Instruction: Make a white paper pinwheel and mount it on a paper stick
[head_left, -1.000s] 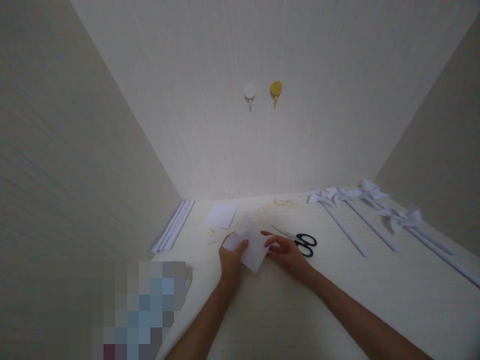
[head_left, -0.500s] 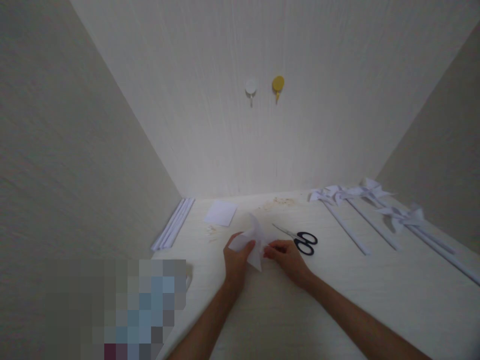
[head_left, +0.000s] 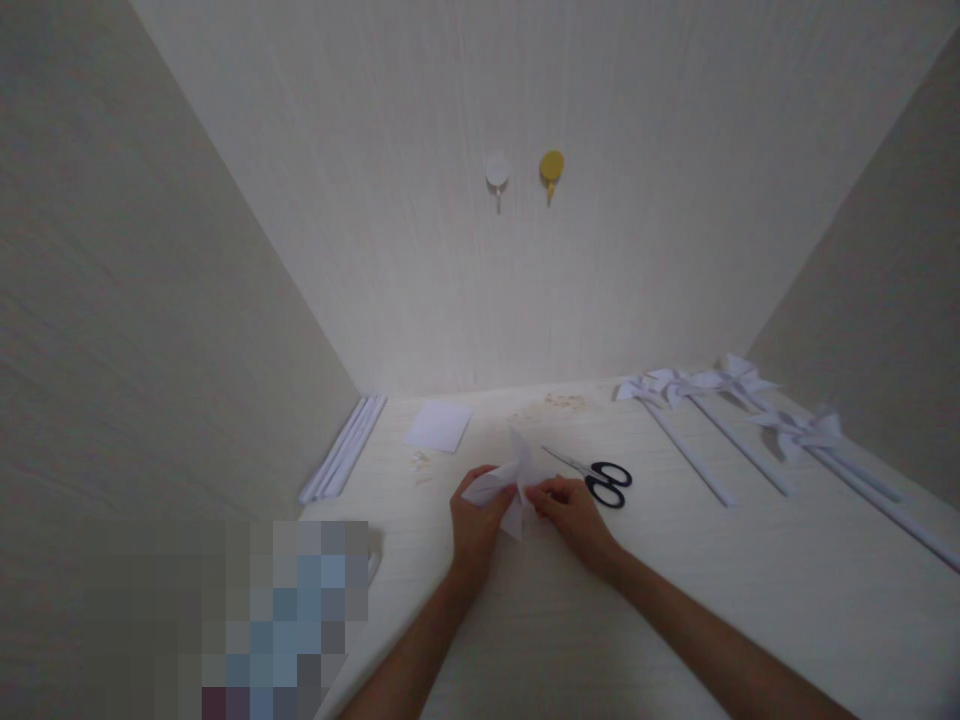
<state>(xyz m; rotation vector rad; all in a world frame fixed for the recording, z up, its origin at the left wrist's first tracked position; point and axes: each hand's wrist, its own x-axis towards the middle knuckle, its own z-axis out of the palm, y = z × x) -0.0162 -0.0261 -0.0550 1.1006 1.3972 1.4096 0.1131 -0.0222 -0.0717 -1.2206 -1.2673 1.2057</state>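
Note:
A white paper pinwheel head (head_left: pixel 511 492) with folded, pointed blades is held above the table by my left hand (head_left: pixel 478 520), whose thumb presses on its middle. My right hand (head_left: pixel 566 515) is closed in a pinch against the right side of the pinwheel head. What lies between those fingertips is too small to make out. Just beyond my right hand are black-handled scissors (head_left: pixel 609 484), blades pointing to the upper left. A flat white paper square (head_left: pixel 439 426) rests farther back on the left.
Several finished paper pinwheels (head_left: pixel 686 450) on rolled sticks lie along the right. White paper sticks (head_left: pixel 345 450) are stacked at the left edge. Small pale bits (head_left: pixel 566 402) are scattered near the wall. A white hook (head_left: pixel 497 172) and a yellow hook (head_left: pixel 551 168) hang on the wall.
My right fingertips have moved slightly left, closer to the middle of the pinwheel head. The pinwheel head has turned a little in my left hand. The whole view has shifted slightly.

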